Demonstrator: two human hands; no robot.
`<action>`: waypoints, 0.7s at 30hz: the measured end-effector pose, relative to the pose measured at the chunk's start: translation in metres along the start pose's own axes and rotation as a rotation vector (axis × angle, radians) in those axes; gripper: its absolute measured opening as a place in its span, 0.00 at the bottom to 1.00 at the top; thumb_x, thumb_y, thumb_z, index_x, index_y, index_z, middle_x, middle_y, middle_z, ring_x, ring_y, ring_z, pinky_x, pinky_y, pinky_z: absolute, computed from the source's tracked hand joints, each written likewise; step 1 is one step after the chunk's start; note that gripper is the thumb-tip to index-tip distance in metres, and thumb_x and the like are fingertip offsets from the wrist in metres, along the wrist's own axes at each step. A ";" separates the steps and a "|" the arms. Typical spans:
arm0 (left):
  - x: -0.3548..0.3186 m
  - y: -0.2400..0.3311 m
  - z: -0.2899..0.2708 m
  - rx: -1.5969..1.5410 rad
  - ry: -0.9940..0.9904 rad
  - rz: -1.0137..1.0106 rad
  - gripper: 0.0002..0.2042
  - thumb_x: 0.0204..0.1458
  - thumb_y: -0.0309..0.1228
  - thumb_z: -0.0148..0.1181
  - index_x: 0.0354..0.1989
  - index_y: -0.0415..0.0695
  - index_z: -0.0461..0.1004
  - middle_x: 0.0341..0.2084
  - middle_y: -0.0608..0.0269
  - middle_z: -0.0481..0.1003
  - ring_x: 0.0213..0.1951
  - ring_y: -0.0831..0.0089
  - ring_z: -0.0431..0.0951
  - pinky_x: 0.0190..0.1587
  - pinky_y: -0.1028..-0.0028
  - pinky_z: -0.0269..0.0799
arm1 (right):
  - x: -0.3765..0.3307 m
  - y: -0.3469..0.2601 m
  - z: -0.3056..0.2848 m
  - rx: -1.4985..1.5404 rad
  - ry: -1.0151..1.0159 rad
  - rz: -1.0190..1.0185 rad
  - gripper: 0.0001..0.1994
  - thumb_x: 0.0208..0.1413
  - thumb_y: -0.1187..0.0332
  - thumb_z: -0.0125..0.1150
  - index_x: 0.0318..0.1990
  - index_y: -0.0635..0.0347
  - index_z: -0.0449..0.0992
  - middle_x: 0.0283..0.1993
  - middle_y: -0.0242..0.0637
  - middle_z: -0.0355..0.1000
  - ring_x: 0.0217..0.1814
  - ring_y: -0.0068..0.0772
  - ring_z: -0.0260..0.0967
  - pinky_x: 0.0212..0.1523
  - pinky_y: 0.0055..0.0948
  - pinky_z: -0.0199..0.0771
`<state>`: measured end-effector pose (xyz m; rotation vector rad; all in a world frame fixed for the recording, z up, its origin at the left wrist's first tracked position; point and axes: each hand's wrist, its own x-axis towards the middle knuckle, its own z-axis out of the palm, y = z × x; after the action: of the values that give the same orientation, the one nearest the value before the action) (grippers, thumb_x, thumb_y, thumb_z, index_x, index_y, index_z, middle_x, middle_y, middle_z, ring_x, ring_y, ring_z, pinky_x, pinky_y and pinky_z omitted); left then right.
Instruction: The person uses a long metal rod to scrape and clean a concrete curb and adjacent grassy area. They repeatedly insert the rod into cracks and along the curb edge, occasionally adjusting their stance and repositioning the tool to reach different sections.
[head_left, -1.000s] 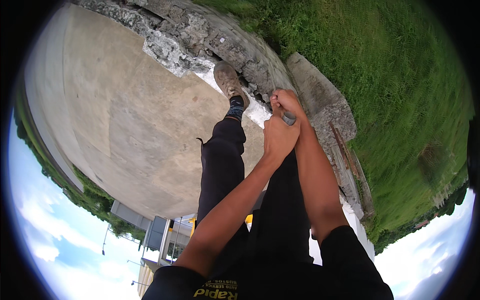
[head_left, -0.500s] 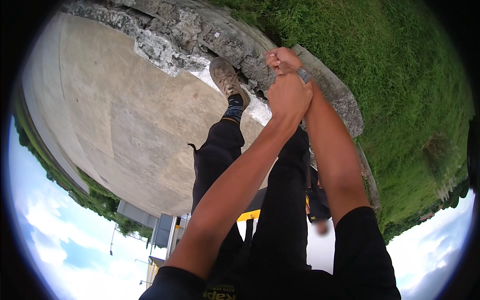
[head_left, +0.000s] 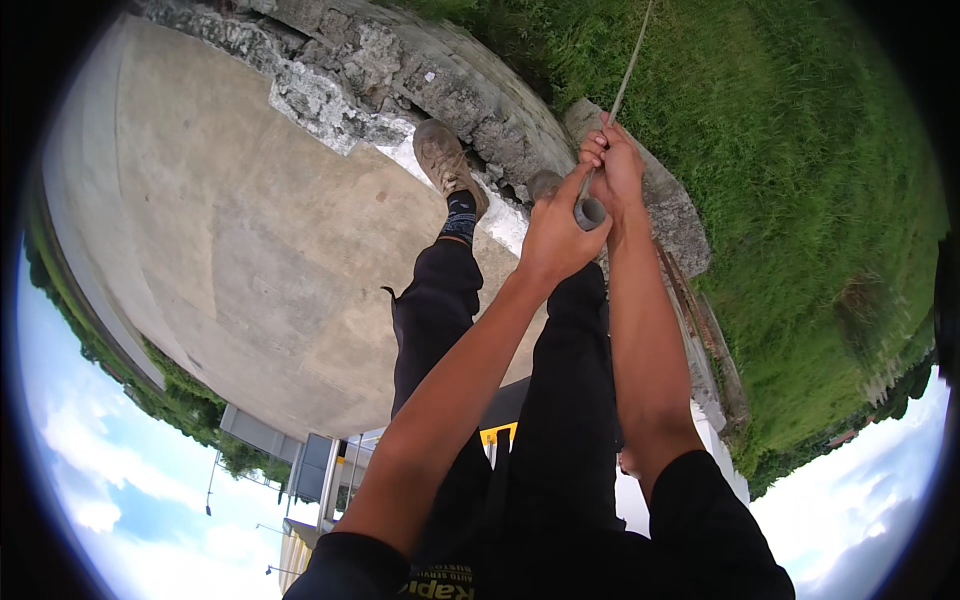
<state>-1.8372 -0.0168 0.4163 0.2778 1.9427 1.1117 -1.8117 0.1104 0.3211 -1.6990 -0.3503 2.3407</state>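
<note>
My left hand [head_left: 562, 232] is closed round a short grey hollow tube [head_left: 590, 213], whose open end faces up toward me. Just beyond it and to the right, my right hand [head_left: 617, 165] has its fingers wrapped round a thin grey cord [head_left: 628, 75]. From there the cord runs out over the grass to the top edge of the view, almost straight. Its near end passes down beside the tube; whether the two are joined is hidden by my fingers. Both hands are close together, above the broken concrete edge.
My brown left shoe [head_left: 447, 160] rests by the cracked concrete edge [head_left: 385, 70], and my right shoe [head_left: 543, 184] shows partly behind my hands. Concrete paving [head_left: 260, 230] spreads left. Tall grass [head_left: 800, 200] lies right, beyond a loose slab [head_left: 675, 215].
My hands were crossed at the wrists; they have uncrossed and turned. The tube's open end and the long cord now show. The person behind my legs is now mostly hidden.
</note>
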 end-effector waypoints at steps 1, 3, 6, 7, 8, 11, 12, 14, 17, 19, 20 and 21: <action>-0.008 0.009 0.000 -0.035 -0.003 -0.101 0.32 0.50 0.30 0.70 0.67 0.37 0.72 0.34 0.36 0.83 0.38 0.40 0.86 0.45 0.55 0.82 | -0.004 0.002 -0.006 -0.034 0.031 0.045 0.15 0.76 0.74 0.45 0.66 0.62 0.63 0.32 0.28 0.59 0.27 0.19 0.52 0.25 0.24 0.53; -0.023 0.019 0.006 0.064 -0.023 -0.120 0.33 0.50 0.31 0.71 0.66 0.34 0.71 0.33 0.33 0.82 0.40 0.39 0.87 0.44 0.55 0.83 | -0.012 0.006 -0.019 -0.099 0.099 0.135 0.16 0.75 0.73 0.46 0.66 0.63 0.63 0.31 0.27 0.58 0.26 0.19 0.53 0.25 0.24 0.53; -0.052 0.026 0.022 0.132 -0.050 -0.121 0.35 0.51 0.33 0.72 0.68 0.32 0.69 0.33 0.31 0.82 0.39 0.39 0.87 0.42 0.54 0.83 | -0.029 0.014 -0.045 -0.111 0.183 0.295 0.15 0.73 0.72 0.49 0.63 0.65 0.66 0.31 0.26 0.58 0.25 0.19 0.52 0.23 0.23 0.53; -0.062 0.026 0.026 0.142 -0.033 -0.099 0.35 0.51 0.33 0.73 0.68 0.32 0.69 0.34 0.32 0.83 0.39 0.39 0.87 0.42 0.54 0.83 | -0.035 0.018 -0.051 -0.087 0.197 0.304 0.14 0.72 0.72 0.49 0.61 0.65 0.67 0.30 0.26 0.58 0.24 0.18 0.52 0.22 0.23 0.52; -0.074 0.023 0.031 0.153 -0.017 -0.079 0.35 0.51 0.33 0.73 0.68 0.33 0.69 0.35 0.32 0.83 0.40 0.39 0.87 0.43 0.54 0.84 | -0.044 0.022 -0.057 -0.062 0.212 0.317 0.13 0.72 0.72 0.50 0.60 0.65 0.68 0.30 0.26 0.58 0.23 0.18 0.51 0.21 0.24 0.51; -0.113 0.010 0.033 0.134 -0.007 0.013 0.35 0.49 0.30 0.74 0.68 0.36 0.70 0.43 0.36 0.84 0.41 0.43 0.88 0.42 0.56 0.85 | -0.080 0.030 -0.063 -0.071 0.256 0.225 0.10 0.71 0.72 0.52 0.56 0.63 0.71 0.28 0.24 0.59 0.22 0.17 0.51 0.19 0.24 0.49; -0.124 0.005 0.027 0.106 -0.030 0.062 0.35 0.49 0.29 0.74 0.68 0.37 0.71 0.44 0.38 0.84 0.40 0.45 0.88 0.42 0.57 0.85 | -0.094 0.032 -0.062 -0.086 0.270 0.170 0.09 0.71 0.72 0.52 0.54 0.63 0.72 0.27 0.24 0.59 0.21 0.17 0.50 0.18 0.24 0.49; -0.133 -0.004 0.012 0.090 -0.073 0.176 0.35 0.48 0.27 0.73 0.68 0.39 0.71 0.46 0.42 0.84 0.38 0.50 0.88 0.41 0.59 0.85 | -0.122 0.027 -0.047 -0.100 0.283 0.039 0.08 0.70 0.72 0.52 0.53 0.60 0.72 0.27 0.24 0.58 0.21 0.16 0.50 0.18 0.23 0.48; -0.133 -0.003 0.008 0.075 -0.164 0.345 0.36 0.46 0.25 0.73 0.69 0.42 0.72 0.44 0.49 0.84 0.34 0.56 0.87 0.40 0.63 0.85 | -0.154 -0.007 -0.021 -0.136 0.323 -0.158 0.04 0.69 0.72 0.52 0.48 0.57 0.70 0.26 0.23 0.57 0.19 0.15 0.49 0.18 0.23 0.46; -0.125 0.013 0.018 0.025 -0.204 0.417 0.36 0.45 0.23 0.72 0.69 0.44 0.73 0.40 0.55 0.83 0.33 0.60 0.85 0.40 0.64 0.84 | -0.173 -0.039 -0.008 -0.136 0.309 -0.265 0.04 0.69 0.71 0.51 0.47 0.56 0.70 0.26 0.23 0.56 0.19 0.15 0.48 0.18 0.22 0.46; -0.121 0.024 0.019 -0.009 -0.229 0.456 0.36 0.44 0.22 0.71 0.69 0.44 0.73 0.38 0.56 0.82 0.32 0.60 0.84 0.40 0.64 0.83 | -0.182 -0.057 0.000 -0.166 0.306 -0.316 0.03 0.69 0.71 0.52 0.46 0.55 0.69 0.25 0.24 0.55 0.19 0.15 0.47 0.18 0.23 0.46; -0.117 0.036 0.021 -0.043 -0.252 0.496 0.36 0.43 0.22 0.71 0.68 0.43 0.74 0.36 0.58 0.80 0.32 0.60 0.83 0.41 0.64 0.83 | -0.194 -0.071 0.007 -0.166 0.311 -0.364 0.02 0.69 0.71 0.52 0.46 0.55 0.69 0.26 0.24 0.55 0.19 0.15 0.47 0.18 0.22 0.46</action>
<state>-1.7574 -0.0491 0.5062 0.8693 1.6633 1.3536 -1.7563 0.1156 0.5201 -1.8522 -0.7387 1.8029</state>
